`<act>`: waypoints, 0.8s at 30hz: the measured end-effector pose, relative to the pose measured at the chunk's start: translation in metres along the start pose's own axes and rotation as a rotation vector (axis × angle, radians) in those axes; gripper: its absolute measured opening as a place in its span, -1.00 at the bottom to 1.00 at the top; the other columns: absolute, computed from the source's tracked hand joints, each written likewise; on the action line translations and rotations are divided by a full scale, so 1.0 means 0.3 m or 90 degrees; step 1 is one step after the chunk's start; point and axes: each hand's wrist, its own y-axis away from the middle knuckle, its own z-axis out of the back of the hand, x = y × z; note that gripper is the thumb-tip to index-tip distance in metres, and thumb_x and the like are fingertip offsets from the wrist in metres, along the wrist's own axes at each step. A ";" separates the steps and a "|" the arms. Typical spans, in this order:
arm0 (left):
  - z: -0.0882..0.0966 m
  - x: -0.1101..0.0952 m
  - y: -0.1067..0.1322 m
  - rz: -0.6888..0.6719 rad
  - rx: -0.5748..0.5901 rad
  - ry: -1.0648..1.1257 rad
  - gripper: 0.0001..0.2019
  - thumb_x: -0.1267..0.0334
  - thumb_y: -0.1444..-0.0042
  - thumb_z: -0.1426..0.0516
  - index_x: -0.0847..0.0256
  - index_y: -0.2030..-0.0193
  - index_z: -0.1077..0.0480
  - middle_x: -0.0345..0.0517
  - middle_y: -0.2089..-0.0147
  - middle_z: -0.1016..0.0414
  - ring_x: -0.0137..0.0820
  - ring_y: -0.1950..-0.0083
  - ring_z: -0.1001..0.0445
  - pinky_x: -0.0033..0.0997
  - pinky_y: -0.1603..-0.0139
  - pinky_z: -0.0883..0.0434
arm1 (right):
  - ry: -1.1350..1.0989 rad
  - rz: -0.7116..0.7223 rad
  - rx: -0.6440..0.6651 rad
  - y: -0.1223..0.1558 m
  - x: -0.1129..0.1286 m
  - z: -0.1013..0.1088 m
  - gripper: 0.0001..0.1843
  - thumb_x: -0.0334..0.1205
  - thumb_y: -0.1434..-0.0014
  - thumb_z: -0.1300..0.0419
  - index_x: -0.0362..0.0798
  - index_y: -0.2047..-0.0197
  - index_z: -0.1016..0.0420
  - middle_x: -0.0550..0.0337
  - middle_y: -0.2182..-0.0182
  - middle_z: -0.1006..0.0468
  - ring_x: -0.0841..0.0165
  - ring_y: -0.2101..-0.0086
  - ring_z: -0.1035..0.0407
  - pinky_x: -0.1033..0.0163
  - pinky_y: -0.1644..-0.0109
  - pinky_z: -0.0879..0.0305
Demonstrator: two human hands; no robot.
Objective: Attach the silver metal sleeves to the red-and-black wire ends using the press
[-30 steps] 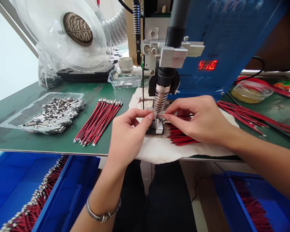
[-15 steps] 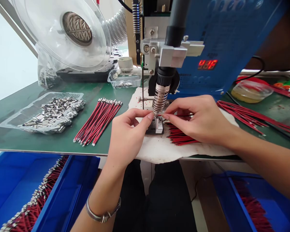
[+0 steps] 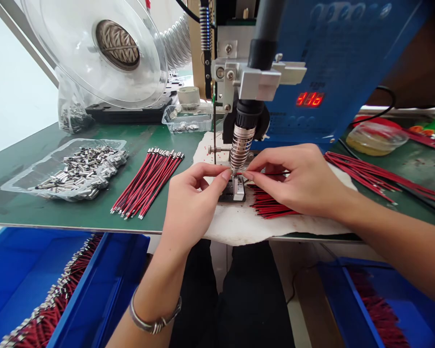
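Note:
My left hand (image 3: 194, 200) and my right hand (image 3: 297, 179) meet in a pinch just under the metal nozzle (image 3: 241, 147) of the blue machine (image 3: 329, 58). Between the fingertips is a thin red wire (image 3: 243, 172), held over a small metal fixture (image 3: 238, 188). Which hand grips a small terminal I cannot make out. A pile of red and black wires (image 3: 270, 205) lies on the white cloth (image 3: 246, 224) under my right hand. A bracelet sits on my left wrist.
A bundle of red and black wires with metal ends (image 3: 148, 181) lies left of my hands. Metal terminals sit on a clear bag (image 3: 76, 169). More red wires (image 3: 377, 176) lie right. A clear reel (image 3: 97, 48) stands at the back. Blue bins (image 3: 39, 290) with finished wires sit below.
The hands have stayed in the same pinch under the nozzle. The red number on the machine's display has changed.

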 end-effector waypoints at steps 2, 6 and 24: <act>0.000 0.000 0.001 -0.001 -0.004 -0.009 -0.77 0.06 -0.14 -0.33 0.19 0.25 -0.63 -0.06 0.28 -0.64 -0.36 0.35 -0.50 -0.41 0.39 -0.33 | 0.005 -0.004 0.004 0.000 0.001 0.000 -0.91 -0.29 -0.23 -0.29 0.00 0.33 -0.60 0.27 0.47 -0.62 0.40 0.52 -0.40 0.22 0.42 -0.28; 0.000 0.000 0.000 -0.006 -0.002 -0.013 -0.76 0.05 -0.14 -0.33 0.19 0.23 -0.63 -0.05 0.29 -0.63 -0.35 0.35 -0.49 -0.41 0.39 -0.32 | 0.015 -0.006 0.004 0.002 -0.002 0.000 -0.91 -0.26 -0.24 -0.28 0.02 0.32 -0.60 0.27 0.47 -0.62 0.40 0.53 -0.40 0.22 0.40 -0.29; 0.007 -0.003 -0.002 0.002 0.017 -0.013 -0.75 0.03 -0.14 -0.32 0.20 0.27 -0.60 -0.12 0.39 -0.55 -0.44 0.45 -0.34 -0.43 0.45 -0.22 | 0.065 0.130 0.055 -0.009 -0.038 0.022 -0.84 -0.31 -0.30 -0.19 0.06 0.22 -0.61 0.23 0.32 -0.70 0.31 0.36 -0.54 0.19 0.29 -0.36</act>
